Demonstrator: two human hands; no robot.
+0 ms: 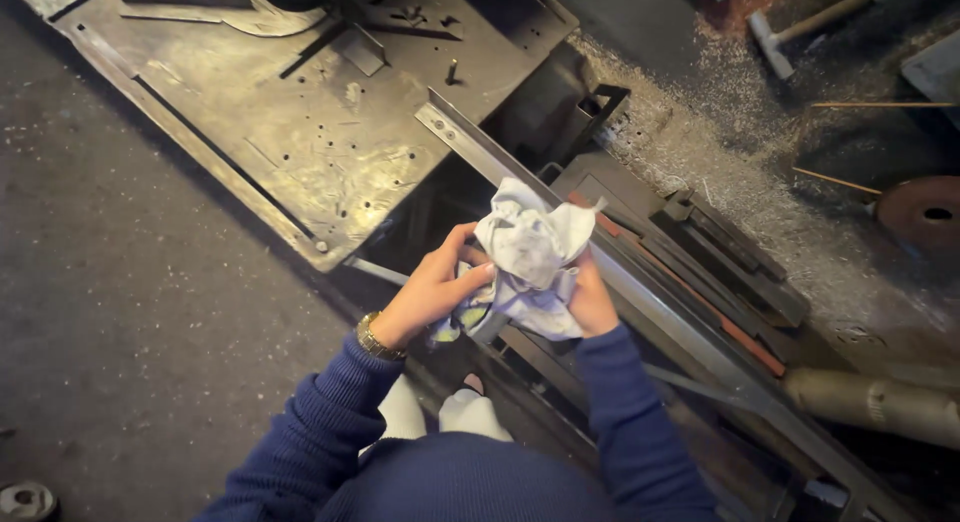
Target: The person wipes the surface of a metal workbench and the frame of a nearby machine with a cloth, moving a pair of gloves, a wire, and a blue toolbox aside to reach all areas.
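Cloth-wiping step, both hands engaged: keep the crumpled white rag bunched thick between palm and workpiece, work along the part rather than across it, and turn to a clean fold once a face is soiled; judged from the frame, steady counter-pressure from the opposite hand matters more than speed. Left hand: fingers curled and closed on the lower left edge of the rag, thumb pressed on top, gold wristwatch at the cuff of the blue sleeve. Right hand: closed around the rag's right underside, mostly hidden by cloth, so finger spread cannot be told exactly. Small greyish object wrapped inside the rag, only partly visible below the folds; kind not identifiable. Rag held in the air at chest height, just above and near the long steel angle bar running diagonally across the frame, not clearly touching it. Scratched steel machine table upper left, well apart from the hands; metal shavings spread on the floor to the right; hammer lying at the upper right.
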